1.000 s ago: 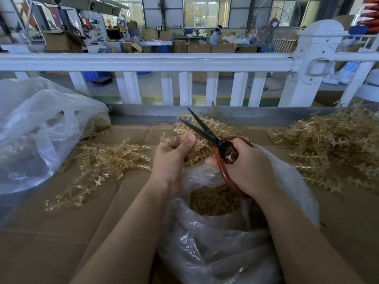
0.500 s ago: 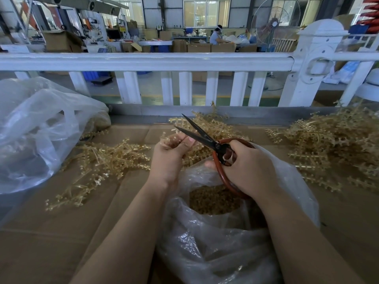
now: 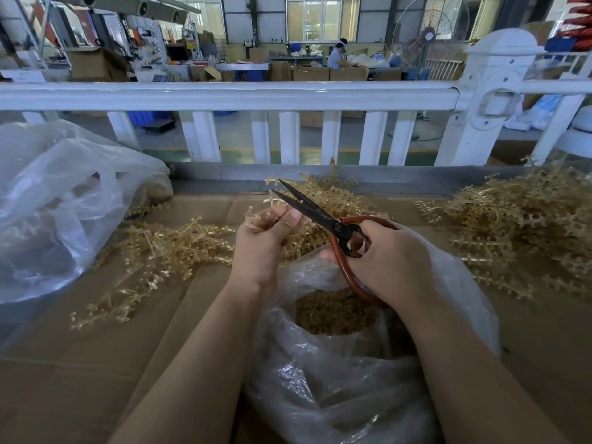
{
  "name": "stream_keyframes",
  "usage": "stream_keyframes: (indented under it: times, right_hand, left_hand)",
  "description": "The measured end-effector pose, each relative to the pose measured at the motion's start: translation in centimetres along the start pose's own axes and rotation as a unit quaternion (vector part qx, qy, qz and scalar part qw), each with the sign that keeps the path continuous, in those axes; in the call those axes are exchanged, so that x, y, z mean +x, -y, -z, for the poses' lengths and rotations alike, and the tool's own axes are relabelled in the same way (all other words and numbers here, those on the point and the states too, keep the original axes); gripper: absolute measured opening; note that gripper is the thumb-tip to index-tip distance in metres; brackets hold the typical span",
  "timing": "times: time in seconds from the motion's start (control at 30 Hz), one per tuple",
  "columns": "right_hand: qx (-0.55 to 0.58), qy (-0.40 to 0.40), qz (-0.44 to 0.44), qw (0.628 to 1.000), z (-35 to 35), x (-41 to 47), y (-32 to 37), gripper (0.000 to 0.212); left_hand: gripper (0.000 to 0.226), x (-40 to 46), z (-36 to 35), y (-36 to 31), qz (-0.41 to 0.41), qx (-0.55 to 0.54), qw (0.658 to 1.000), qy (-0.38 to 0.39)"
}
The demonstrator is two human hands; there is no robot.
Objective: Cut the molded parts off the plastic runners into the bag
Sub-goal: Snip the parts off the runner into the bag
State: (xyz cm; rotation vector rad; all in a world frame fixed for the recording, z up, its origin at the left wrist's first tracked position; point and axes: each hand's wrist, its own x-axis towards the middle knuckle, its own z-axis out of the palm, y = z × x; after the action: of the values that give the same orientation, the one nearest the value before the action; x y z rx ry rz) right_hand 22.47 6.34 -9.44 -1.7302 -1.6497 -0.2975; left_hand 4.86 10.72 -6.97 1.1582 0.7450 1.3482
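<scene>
Cutting: scissors [image 3: 315, 210], slightly parted, are gripped by right hand [image 3: 389, 261].
Left hand [image 3: 262, 245]: fingers are pinched on runner [image 3: 272, 200].
Bag [image 3: 352, 373]: parts [image 3: 333, 315] are held inside.

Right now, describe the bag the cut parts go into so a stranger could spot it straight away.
Start at the white railing and come down the cardboard-covered table to its near edge. The clear bag stands open under both hands, small tan pieces showing inside. The other clear bag lies crumpled far left.
</scene>
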Motion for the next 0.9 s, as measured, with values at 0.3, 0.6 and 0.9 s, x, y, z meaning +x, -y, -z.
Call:
stream_keyframes:
  times: [0.3, 0.6, 0.9]
  right_hand:
    - [0.024, 0.012, -0.011, 1.000, 0.21, 0.01, 0.12, 0.086]
    - [0.044, 0.025, -0.016, 0.999, 0.03, 0.09, -0.08, 0.067]
    - [0.020, -0.002, -0.003, 1.000, 0.79, -0.04, 0.58, 0.062]
  left_hand:
    - [0.016, 0.00, 0.16, -0.28, 0.004, -0.033, 0.999, 0.019]
    - [0.006, 0.24, 0.56, -0.26, 0.016, -0.067, 0.998, 0.014]
    - [0.019, 0.47, 0.60, 0.02, -0.002, -0.018, 1.000, -0.011]
